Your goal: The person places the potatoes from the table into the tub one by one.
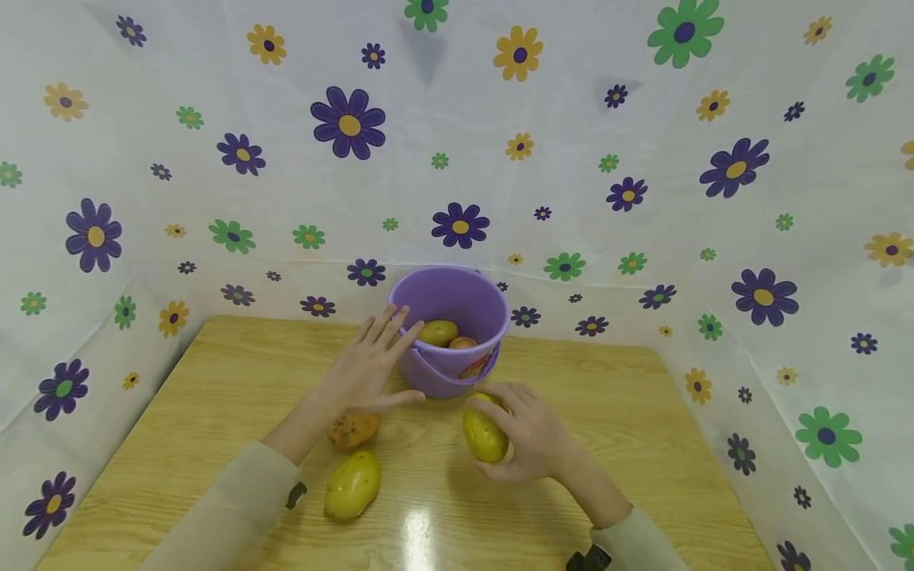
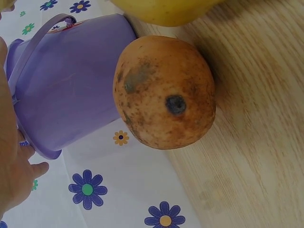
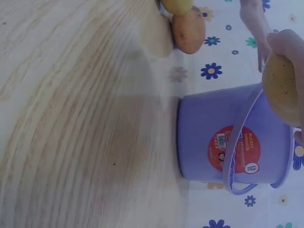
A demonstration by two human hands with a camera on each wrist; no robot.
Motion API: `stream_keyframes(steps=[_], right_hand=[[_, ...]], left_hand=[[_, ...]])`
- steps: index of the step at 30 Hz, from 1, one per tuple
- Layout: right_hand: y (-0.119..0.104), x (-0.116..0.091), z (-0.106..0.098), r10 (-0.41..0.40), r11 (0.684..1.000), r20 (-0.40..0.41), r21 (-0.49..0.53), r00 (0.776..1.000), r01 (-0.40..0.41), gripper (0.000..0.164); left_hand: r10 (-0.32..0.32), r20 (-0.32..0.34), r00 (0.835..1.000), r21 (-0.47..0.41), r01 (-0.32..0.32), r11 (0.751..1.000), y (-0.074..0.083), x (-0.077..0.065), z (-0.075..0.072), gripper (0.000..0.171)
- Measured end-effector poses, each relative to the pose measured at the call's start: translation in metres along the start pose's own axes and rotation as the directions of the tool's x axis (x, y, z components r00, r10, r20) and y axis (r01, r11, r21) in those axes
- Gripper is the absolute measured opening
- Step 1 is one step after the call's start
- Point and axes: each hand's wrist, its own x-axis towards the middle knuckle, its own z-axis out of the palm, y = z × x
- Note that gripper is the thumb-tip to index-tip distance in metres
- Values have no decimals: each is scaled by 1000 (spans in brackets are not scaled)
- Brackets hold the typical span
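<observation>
On my feed I saw a wood-grained table [image 1: 614, 412] beneath the right-hand grip [image 1: 524, 434] and, beyond it and to both sides, a white flower-printed cloth [image 1: 400, 182].

White sheeting printed with purple, green and yellow flowers [image 1: 564, 190] surrounds the yellowish wood-grain worktop's [image 1: 607, 404] far and side edges; white glare [image 1: 418, 539] gleams near its front edge.

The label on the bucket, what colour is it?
Mostly red; the label shows best in the right wrist view.
</observation>
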Motion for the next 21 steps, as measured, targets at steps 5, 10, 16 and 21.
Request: stream_keyframes(steps=[5,10,16,21], right_hand=[[5,3,-1,12,1000,-34,1,999,-12,93],[9,10,-3,26,1000,-66,10,997,-25,95],[14,20,-5,21,1000,-82,23,996,-19,96],[19,25,-6,21,1000,-95,25,995,-19,97]], left_hand=[[-2,4,1000,-8,2,1000,1,1,-1,123],[-1,1,1000,-14,1,1000,1,1,-2,122],[-8,4,1000,-23,8,1000,2,1,-2,124],[-7,2,1000,-15,7,1000,2,0,-2,123]])
